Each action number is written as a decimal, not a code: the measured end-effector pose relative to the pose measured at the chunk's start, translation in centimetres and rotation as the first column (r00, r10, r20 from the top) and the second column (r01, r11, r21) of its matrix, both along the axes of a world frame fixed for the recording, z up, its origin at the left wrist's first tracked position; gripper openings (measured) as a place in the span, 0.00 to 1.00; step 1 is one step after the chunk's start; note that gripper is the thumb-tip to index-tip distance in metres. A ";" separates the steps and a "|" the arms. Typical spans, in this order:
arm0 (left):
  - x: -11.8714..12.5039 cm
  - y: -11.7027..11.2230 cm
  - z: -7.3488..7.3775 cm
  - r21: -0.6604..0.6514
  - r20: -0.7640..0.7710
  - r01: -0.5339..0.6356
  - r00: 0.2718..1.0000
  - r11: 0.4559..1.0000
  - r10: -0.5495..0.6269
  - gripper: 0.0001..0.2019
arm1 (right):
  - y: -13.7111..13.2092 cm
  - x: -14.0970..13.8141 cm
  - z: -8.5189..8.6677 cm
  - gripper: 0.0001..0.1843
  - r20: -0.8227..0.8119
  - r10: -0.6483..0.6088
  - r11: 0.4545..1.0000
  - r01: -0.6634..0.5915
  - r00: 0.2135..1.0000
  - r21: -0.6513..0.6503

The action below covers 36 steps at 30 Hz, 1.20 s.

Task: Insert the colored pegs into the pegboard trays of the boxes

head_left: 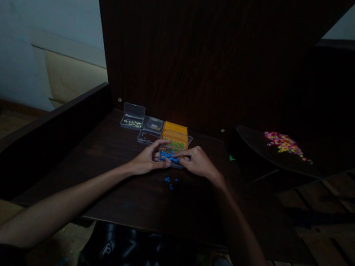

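A small clear plastic box point(176, 166) holding many small blue pieces point(167, 155) stands on the dark wooden surface before me. My left hand point(148, 160) grips its left side, thumb at the front and fingers curled round it. Over the right part of the box is my right hand point(199, 162), fingers bent together and the index fingertip among the blue pieces. Whether a piece is pinched there is too small to tell. A few loose blue pieces point(171, 187) lie on the surface in front. Just behind the box, green pieces point(179, 145) show, partly hidden.
Behind and left stand a yellow box point(174, 127), a clear box of dark brown pieces point(149, 137), another clear box point(154, 126) and an open box with pale pieces point(132, 122). Pink and yellow pieces point(285, 144) are heaped on a dark ledge at right. A tall dark panel point(211, 56) rises behind.
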<state>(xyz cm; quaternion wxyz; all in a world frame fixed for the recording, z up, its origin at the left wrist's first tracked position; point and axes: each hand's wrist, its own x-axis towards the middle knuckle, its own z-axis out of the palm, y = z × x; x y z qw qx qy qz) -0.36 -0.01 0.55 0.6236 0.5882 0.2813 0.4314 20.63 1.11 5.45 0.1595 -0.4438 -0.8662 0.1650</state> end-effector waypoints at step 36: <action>-0.2 0.9 -1.1 0.013 0.037 -0.063 0.997 0.998 0.062 0.37 | -0.4 3.3 -1.2 0.18 -0.019 0.244 0.907 -0.235 0.970 -0.349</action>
